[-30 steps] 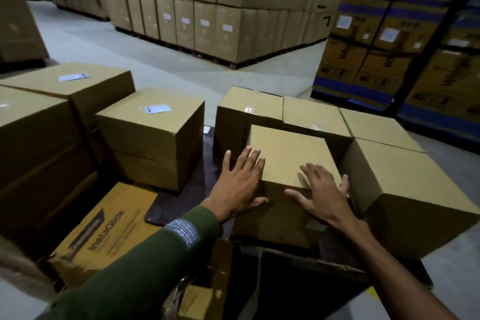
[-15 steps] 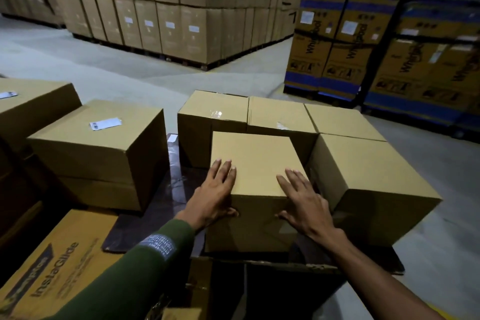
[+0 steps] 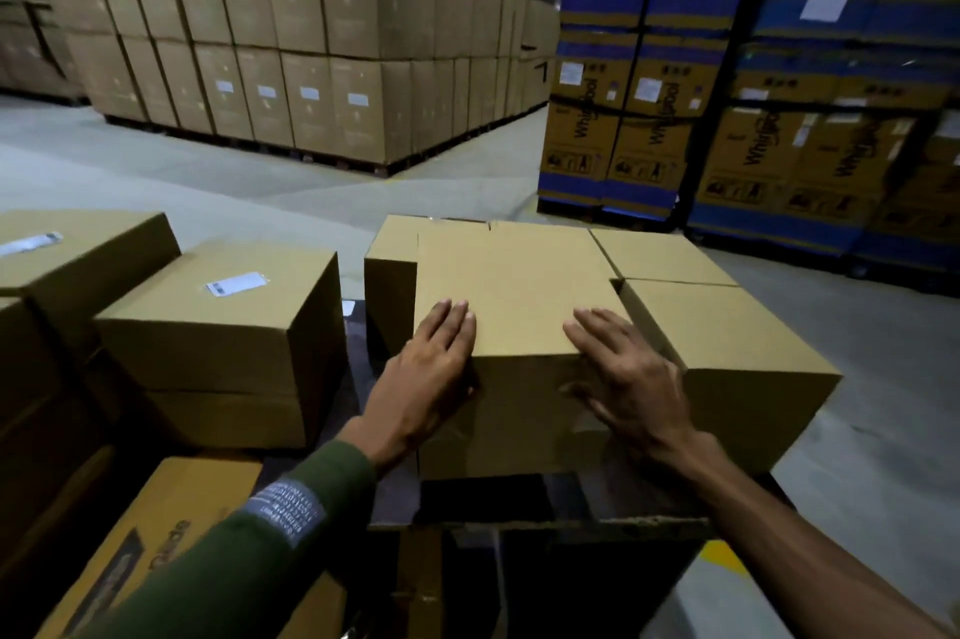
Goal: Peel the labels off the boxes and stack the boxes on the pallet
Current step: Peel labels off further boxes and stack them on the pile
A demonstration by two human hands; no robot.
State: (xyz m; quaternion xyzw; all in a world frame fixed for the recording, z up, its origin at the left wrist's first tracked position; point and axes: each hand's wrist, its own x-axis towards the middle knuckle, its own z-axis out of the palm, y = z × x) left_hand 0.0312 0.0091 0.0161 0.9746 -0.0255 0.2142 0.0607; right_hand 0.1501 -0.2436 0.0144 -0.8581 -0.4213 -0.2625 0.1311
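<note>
**Both hands flat on the plain box, labelled ones off to the side**

So the plain cardboard box (image 3: 519,295) sits dead centre with both hands on its near top edge. The left hand (image 3: 426,378) lies over the near-left corner, fingers straight and together on the top, thumb hidden down the front face. The right hand (image 3: 628,378) is at the near-right corner, fingers spread and flat, pressing rather than gripping. Neither hand is curled around anything.

That box touches another unlabelled box (image 3: 727,342) at its 3 o'clock, and two more boxes peek out behind it at 12. They all rest on a dark pallet (image 3: 519,503), whose edge shows under the front.

At 9 o'clock, with a gap between, there's a box (image 3: 218,342) with a white label (image 3: 236,284) on top. Farther out at 10 o'clock is another box with its own label (image 3: 31,243). A printed carton (image 3: 156,545) lies at 7 o'clock under the green sleeve (image 3: 249,550).

Big warehouse stacks sit far back at 11 and 1 o'clock.
</note>
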